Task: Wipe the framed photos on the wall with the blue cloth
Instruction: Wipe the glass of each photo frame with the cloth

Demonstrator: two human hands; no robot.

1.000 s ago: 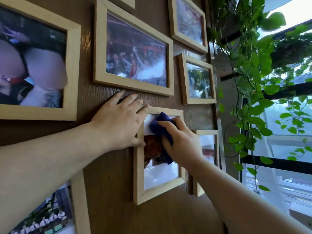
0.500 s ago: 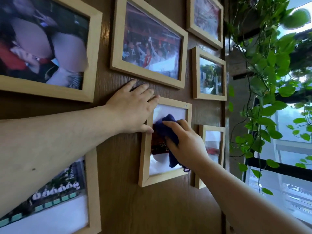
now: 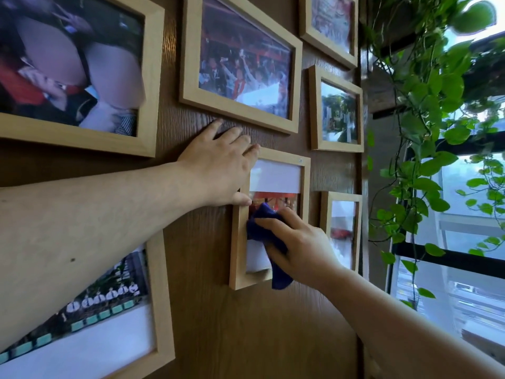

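A small upright photo in a light wood frame [image 3: 305, 173] hangs at the middle of the brown wall. My right hand [image 3: 302, 247] presses a dark blue cloth [image 3: 263, 228] against the lower half of its glass; a tail of cloth hangs past the frame's bottom edge. My left hand [image 3: 218, 165] lies flat on the wall, fingers spread, its thumb and fingertips touching the frame's left and top edges. Several other wood-framed photos surround it, among them a wide one [image 3: 240, 64] just above.
More frames hang at far left [image 3: 79, 69], lower left [image 3: 161, 310], upper right [image 3: 329, 26], right [image 3: 337, 110] and lower right [image 3: 341, 231]. A trailing green vine plant [image 3: 426, 149] hangs past the wall's right edge, in front of a bright window [image 3: 464, 269].
My right hand has slid the blue cloth down the glass from the upper part to the lower half. My left hand stays braced at the frame's top left corner. The view has shifted.
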